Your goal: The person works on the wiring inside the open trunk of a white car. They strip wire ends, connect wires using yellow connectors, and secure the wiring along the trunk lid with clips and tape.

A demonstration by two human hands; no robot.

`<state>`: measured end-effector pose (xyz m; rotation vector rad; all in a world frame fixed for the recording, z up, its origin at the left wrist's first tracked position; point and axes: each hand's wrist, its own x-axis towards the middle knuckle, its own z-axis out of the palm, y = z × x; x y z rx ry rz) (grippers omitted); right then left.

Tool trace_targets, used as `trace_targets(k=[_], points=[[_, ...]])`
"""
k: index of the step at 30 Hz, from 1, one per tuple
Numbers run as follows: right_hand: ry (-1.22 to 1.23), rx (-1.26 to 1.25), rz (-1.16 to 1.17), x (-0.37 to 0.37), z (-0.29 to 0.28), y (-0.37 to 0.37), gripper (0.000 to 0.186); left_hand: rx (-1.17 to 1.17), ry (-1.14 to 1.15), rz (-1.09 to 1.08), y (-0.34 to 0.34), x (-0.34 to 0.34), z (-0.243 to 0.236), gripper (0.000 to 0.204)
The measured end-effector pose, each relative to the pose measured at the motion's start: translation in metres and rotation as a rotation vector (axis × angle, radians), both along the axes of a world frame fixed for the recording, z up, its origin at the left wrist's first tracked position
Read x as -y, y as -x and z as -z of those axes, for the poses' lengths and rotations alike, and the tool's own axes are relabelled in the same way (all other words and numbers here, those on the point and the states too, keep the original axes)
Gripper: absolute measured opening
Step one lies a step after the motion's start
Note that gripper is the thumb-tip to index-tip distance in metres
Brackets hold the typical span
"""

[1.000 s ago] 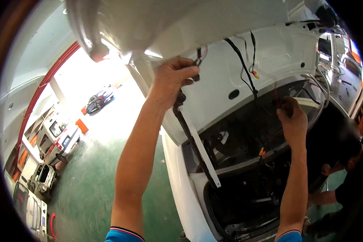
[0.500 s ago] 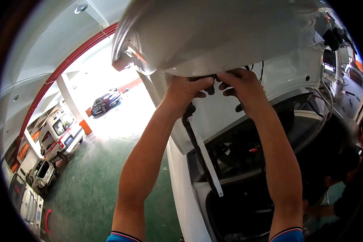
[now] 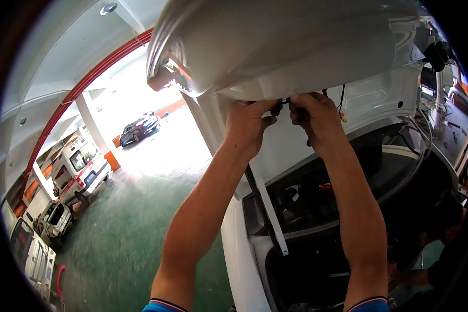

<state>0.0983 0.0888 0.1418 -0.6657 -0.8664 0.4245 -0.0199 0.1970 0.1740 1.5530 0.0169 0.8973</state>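
Both hands are raised under the edge of a car's lifted white lid (image 3: 275, 57). Thumb and fingers of my left hand (image 3: 246, 120) pinch a small black piece (image 3: 285, 101), perhaps a wire end or connector. From the other side my right hand (image 3: 315, 115) closes on the same piece, its fingertips almost meeting the left ones. The exact shape is too small and dark to make out. Beside my right hand a thin black cable (image 3: 342, 93) hangs down, with small red and yellow ends (image 3: 343, 117).
A dark support rod (image 3: 259, 200) and a pale strip (image 3: 269, 210) slant below my left hand. The car's dark open compartment (image 3: 307, 265) lies beneath my arms. At the lower right a person in dark clothing (image 3: 444, 260) works close by. Parked vehicles, including a white van (image 3: 80, 169), stand left.
Both hands have shifted slightly right, and the fingertips have come closer together around the black piece. The cable's red and yellow ends now show beside my right hand.
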Motion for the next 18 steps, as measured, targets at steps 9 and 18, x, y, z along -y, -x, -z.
trace_targets(k=[9,18], points=[[0.051,0.072,0.089,0.004,-0.003,-0.002,0.018,-0.130,-0.173,0.085,0.003,-0.007,-0.009,0.036],[0.107,0.142,0.173,0.011,-0.008,0.002,0.024,-0.323,-0.628,-0.308,0.014,-0.001,-0.032,0.039]])
